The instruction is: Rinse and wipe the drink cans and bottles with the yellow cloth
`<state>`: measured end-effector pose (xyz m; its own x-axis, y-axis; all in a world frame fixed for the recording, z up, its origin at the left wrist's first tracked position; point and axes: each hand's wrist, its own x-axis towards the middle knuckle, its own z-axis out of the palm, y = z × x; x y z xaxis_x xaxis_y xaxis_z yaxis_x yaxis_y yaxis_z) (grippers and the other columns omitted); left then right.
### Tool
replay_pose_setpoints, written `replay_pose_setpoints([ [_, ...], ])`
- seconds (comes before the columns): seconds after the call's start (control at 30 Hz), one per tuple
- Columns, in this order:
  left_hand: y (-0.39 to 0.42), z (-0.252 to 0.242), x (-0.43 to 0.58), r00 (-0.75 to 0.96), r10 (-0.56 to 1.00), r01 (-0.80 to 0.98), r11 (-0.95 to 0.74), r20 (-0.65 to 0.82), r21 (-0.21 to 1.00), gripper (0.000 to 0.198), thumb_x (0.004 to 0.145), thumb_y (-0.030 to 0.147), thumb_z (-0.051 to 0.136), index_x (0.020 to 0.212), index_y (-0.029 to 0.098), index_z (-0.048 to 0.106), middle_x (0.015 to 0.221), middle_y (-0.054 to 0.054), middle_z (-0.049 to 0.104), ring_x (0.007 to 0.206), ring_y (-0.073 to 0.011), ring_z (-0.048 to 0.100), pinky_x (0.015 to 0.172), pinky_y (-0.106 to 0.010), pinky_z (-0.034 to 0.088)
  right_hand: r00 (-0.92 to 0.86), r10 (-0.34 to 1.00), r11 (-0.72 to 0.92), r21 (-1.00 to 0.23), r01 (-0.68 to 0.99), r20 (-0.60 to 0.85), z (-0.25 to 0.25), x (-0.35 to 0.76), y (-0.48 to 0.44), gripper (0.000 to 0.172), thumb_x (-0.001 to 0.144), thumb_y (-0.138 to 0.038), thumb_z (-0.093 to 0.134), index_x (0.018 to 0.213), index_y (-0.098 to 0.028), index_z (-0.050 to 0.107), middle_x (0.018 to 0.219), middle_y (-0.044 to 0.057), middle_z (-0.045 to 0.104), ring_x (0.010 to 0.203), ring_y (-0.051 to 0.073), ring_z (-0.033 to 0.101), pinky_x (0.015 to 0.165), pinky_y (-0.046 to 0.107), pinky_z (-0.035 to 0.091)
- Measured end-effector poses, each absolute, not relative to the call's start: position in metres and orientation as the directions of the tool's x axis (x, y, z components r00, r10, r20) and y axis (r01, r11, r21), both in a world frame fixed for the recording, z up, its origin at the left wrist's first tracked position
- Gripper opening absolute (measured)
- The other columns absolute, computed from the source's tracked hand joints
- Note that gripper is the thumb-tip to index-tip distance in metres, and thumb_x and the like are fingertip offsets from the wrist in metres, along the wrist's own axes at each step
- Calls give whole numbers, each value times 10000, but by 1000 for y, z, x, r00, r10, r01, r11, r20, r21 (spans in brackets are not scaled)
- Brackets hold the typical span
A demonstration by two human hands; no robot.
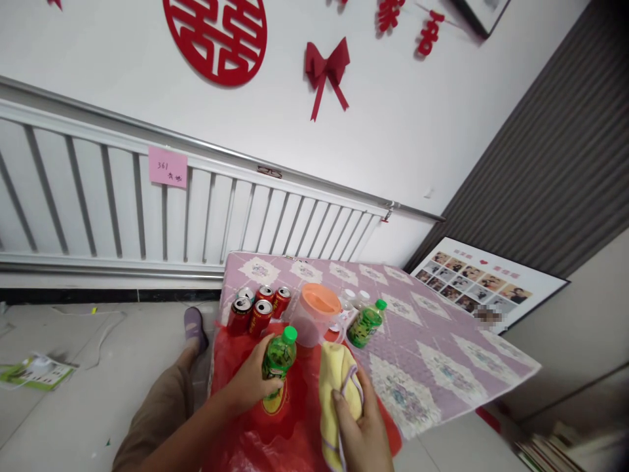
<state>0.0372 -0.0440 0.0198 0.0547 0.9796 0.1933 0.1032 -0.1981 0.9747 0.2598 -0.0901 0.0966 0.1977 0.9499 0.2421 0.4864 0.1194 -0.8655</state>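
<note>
My left hand (253, 383) is wrapped round a green-capped bottle (278, 357) that stands upright on a red plastic bag (230, 357) at the near edge of the table. My right hand (361, 426) grips a yellow cloth (337, 373) just to the right of that bottle. Behind them stands a clear jug with an orange lid (319, 311). A second green-capped bottle (366, 322) stands to the jug's right. Several red cans (258, 308) are grouped at the table's left side.
The low table has a purple patterned cover (432, 347). A white radiator (147, 210) with a pink note (168, 167) runs along the wall. A framed photo collage (486, 285) leans at the right. My leg and slippered foot (194, 328) lie left of the table.
</note>
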Motion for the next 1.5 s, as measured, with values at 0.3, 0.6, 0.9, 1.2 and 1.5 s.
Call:
replay_pose_setpoints([
  [0.3, -37, 38, 30, 96, 964, 46, -254, 248, 966, 826, 667, 107, 642, 1430, 212, 344, 1486, -112, 421, 1384, -293, 378, 1156, -467, 308, 122, 880, 309, -750, 585, 458, 117, 197, -58, 648, 847, -396, 513, 1437, -152, 398, 1432, 164, 474, 1307, 301, 472, 1053, 452, 408],
  [0.6, -42, 42, 31, 32, 969, 113, -247, 245, 962, 708, 689, 117, 619, 1354, 200, 391, 1387, -117, 495, 1277, -270, 485, 1113, -465, 352, 21, 963, 200, -768, 609, 268, 34, 192, -61, 633, 881, -397, 439, 1390, -21, 423, 1407, 252, 486, 1313, 331, 472, 1075, 502, 385],
  [0.9, -48, 43, 49, -169, 937, 323, -241, 307, 915, 616, 641, 155, 660, 1218, 190, 445, 1240, -110, 549, 1184, -280, 519, 1051, -467, 393, 114, 946, 206, -836, 509, 303, 53, 192, -73, 658, 869, -457, 506, 1418, -112, 397, 1452, 196, 442, 1341, 312, 433, 1103, 501, 353],
  [1.2, -42, 55, 17, 179, 963, 328, -253, 203, 910, 868, 620, 110, 632, 1436, 203, 350, 1332, -108, 555, 1231, -294, 510, 1086, -441, 382, 128, 961, 188, -914, 359, 247, 51, 185, -82, 728, 825, -432, 616, 1464, -188, 369, 1463, 135, 464, 1333, 286, 451, 1083, 445, 394],
  [1.5, -41, 50, 20, 101, 952, 253, -305, 289, 918, 736, 640, 101, 651, 1343, 210, 460, 1356, -102, 554, 1245, -292, 505, 1096, -453, 366, 123, 974, 144, -938, 314, 191, 60, 181, -91, 670, 867, -468, 548, 1460, -212, 370, 1475, 118, 448, 1296, 267, 493, 975, 371, 494],
])
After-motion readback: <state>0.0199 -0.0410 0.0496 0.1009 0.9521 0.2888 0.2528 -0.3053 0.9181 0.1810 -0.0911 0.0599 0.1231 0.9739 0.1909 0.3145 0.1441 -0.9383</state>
